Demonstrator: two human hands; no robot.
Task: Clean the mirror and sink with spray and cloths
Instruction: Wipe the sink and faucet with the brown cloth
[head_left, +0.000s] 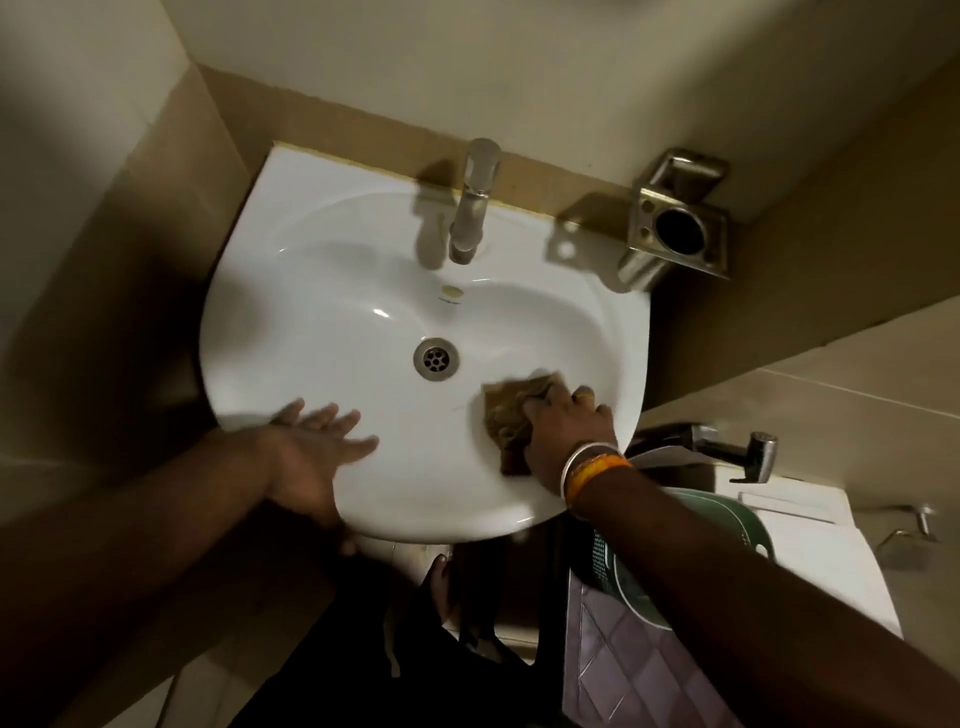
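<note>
Below, right hand (566, 431) on brown cloth (511, 415), inside white sink (322, 291).

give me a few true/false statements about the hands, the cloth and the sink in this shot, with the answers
1. The right hand holds a brown cloth against the inside of the sink. True.
2. The left hand grips the faucet. False: it rests with fingers spread on the sink's near rim, and the faucet stands untouched at the back.
3. The cloth lies to the right of the drain. True.
4. Water is running from the faucet. False: no stream shows below the spout.
5. The metal holder on the wall sits to the left of the faucet. False: it is to the right, beyond the sink's back corner.
</note>
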